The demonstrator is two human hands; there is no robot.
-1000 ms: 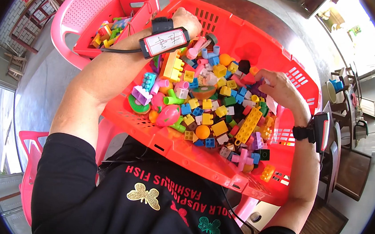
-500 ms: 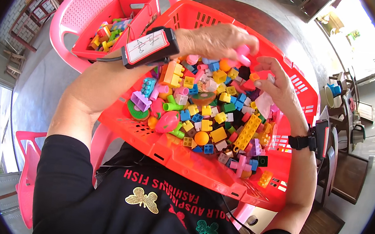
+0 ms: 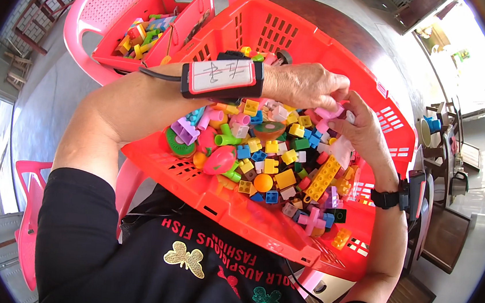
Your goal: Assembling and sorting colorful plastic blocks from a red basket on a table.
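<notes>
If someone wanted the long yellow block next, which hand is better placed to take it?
Probably the right hand: it is nearer the long yellow block. The left hand is farther off, its arm stretched across the basket, apparently holding a pink piece.

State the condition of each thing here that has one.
Left hand: fingers bent onto pink piece
Right hand: fingers curled, near same piece
Red basket: open, holding many toys
Long yellow block: lying, studs showing
Kiwi toy: cut face showing
Red box: open, holding toys, on pink chair
</notes>
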